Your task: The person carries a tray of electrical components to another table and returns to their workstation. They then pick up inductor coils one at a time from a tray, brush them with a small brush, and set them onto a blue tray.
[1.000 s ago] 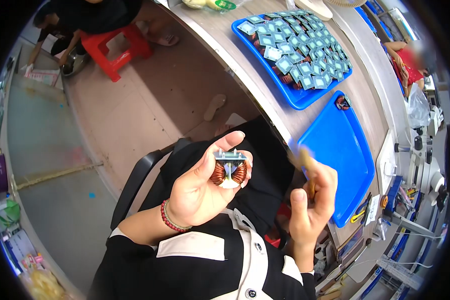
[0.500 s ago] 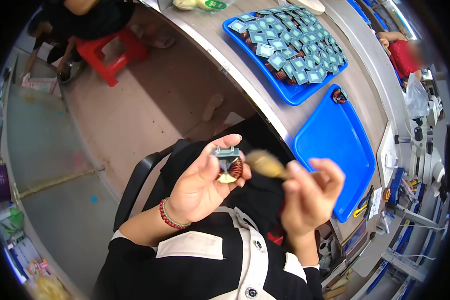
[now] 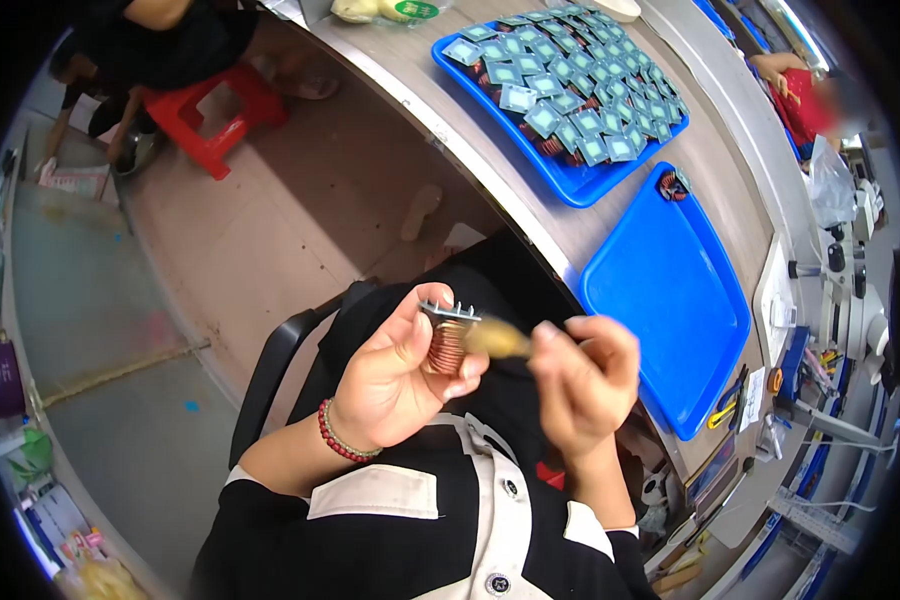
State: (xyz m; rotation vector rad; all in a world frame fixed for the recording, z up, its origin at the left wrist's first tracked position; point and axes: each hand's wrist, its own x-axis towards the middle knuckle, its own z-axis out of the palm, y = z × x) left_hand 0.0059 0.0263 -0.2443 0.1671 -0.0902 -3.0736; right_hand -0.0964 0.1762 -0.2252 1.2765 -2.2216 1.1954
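Observation:
My left hand point(image 3: 385, 375) grips a copper-wound coil point(image 3: 447, 345) with a small green board and metal pins on top, held above my lap. My right hand point(image 3: 585, 385) pinches the thin end of a tan brush point(image 3: 498, 338), blurred by motion. The brush's wide end is at the right side of the coil, overlapping it in view; whether they touch is hard to tell. One similar coil point(image 3: 673, 185) lies in the top corner of a blue tray point(image 3: 670, 300). Many more, boards upward, fill another blue tray point(image 3: 582, 190) farther up the table.
A plastic bag point(image 3: 385, 10) lies at the table's far end. Tools, including yellow-handled ones point(image 3: 725, 412), lie right of the near tray. A red stool point(image 3: 205, 125) with a seated person stands at upper left. Another person in red point(image 3: 805, 105) is at upper right.
The brush has swung leftward from beside the near tray to the coil, with my right hand moving left. The coil has turned, now showing its windings from the side. The trays appear slightly shifted as the view moved.

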